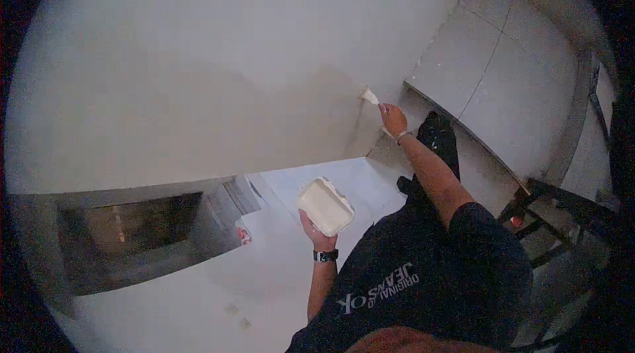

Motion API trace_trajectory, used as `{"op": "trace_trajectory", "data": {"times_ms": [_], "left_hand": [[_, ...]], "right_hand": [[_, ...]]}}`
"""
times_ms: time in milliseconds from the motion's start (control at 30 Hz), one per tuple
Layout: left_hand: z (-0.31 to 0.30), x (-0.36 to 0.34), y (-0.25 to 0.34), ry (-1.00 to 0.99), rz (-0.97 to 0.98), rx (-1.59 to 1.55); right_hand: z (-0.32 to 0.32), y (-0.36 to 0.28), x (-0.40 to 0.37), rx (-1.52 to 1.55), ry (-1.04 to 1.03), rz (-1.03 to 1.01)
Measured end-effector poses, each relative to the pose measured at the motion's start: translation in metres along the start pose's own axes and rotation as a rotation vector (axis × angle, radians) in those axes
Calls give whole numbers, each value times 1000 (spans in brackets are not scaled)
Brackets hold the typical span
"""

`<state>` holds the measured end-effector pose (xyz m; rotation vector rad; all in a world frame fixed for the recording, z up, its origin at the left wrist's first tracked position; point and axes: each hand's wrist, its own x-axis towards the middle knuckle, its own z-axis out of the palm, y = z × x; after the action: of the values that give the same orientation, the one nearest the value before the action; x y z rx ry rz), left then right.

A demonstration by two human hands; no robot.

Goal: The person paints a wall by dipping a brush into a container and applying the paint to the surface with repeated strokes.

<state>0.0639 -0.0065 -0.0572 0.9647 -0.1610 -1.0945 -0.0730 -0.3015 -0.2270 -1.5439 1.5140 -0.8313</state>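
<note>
My right hand [395, 119] is closed round the handle of a paintbrush [370, 96]. The brush's pale, flared end meets the wall [218, 55], or comes very close to it, near the wall's right-hand corner. Lower down, my left hand [317, 230] grips a shallow off-white tray [342, 228] from beneath and the side. Smooth cream paint [324, 202] covers the tray's inside. The fingers under the tray are hidden. Darker, damp-looking patches or shadows show on the wall to the left of the brush.
A tiled landing or ledge [489, 55] rises at the right. Dark wooden furniture [549, 220] stands at the lower right. A recessed opening [132, 240] lies at the left, beside a white surface [278, 273] with a small red-and-white item [244, 234] at its edge.
</note>
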Motion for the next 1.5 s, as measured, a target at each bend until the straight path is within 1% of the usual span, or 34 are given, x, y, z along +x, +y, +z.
{"op": "trace_trajectory", "data": {"times_ms": [33,67,100,133,233,300,367,433,467,533,567,633,667,733,767,833,967,1033,1067,1133,1167,1200,1233,1267,1333,1367,1400,1433,1500], "left_hand": [[1,-3,0,34,9,32],[1,-5,0,36,8,36],[3,-7,1,0,8,21],[5,-7,2,-42,6,5],[6,-5,2,-70,-4,-37],[9,-6,2,-48,-6,-48],[19,-8,3,-24,-4,-60],[27,-8,4,-12,33,12],[32,-9,6,-10,33,9],[38,-9,6,-34,36,-30],[34,-7,5,-28,34,-33],[26,-5,3,-54,-13,-85],[24,-5,2,-54,-11,-87],[27,-7,3,-8,21,-2],[26,-7,4,-8,23,1],[25,-7,3,24,5,-10],[14,-6,-1,18,46,31],[8,-5,-1,34,-12,-32],[2,-4,-3,28,-14,-31],[-5,0,-4,64,-2,-16],[-4,0,-4,60,0,-20],[-1,-1,-4,53,7,-12],[2,-2,-4,47,13,-5],[4,-2,-4,47,11,-11],[9,-2,-2,4,26,24],[10,-1,-2,4,27,20],[11,-2,-3,16,50,34],[11,-3,-4,29,71,49],[8,0,-4,22,51,18]], "right_hand": [[9,14,6,5,-2,2],[17,28,14,-118,-41,41],[21,41,17,-240,-80,80],[18,46,12,-238,-77,83],[9,45,17,-303,-40,30],[15,42,20,-353,-93,-156],[12,-6,20,-241,10,-253],[-36,-100,6,-242,-60,-234],[-61,-130,-1,-245,-62,-235],[-101,-173,-16,46,-167,-245],[-113,-186,-25,43,-173,-243],[-127,-199,-40,433,-100,-235],[-122,-195,-40,433,-101,-237],[-94,-167,-37,289,10,-363],[-77,-147,-34,293,10,-364],[-42,-99,-24,113,11,-116],[-3,-24,-6,51,2,-60],[5,6,1,-229,-3,-23],[3,19,3,-229,3,-23],[1,37,9,-201,-132,135],[6,45,12,-202,-129,131],[22,64,18,-288,-87,-82],[20,60,18,-373,-46,-295],[20,53,24,-380,-46,-296],[-16,-42,18,-152,-17,-216],[-62,-100,1,-155,-17,-218],[-106,-169,-12,-129,-253,-122],[-132,-199,-25,-130,-252,-121],[-164,-232,-45,333,-200,-319]]}}
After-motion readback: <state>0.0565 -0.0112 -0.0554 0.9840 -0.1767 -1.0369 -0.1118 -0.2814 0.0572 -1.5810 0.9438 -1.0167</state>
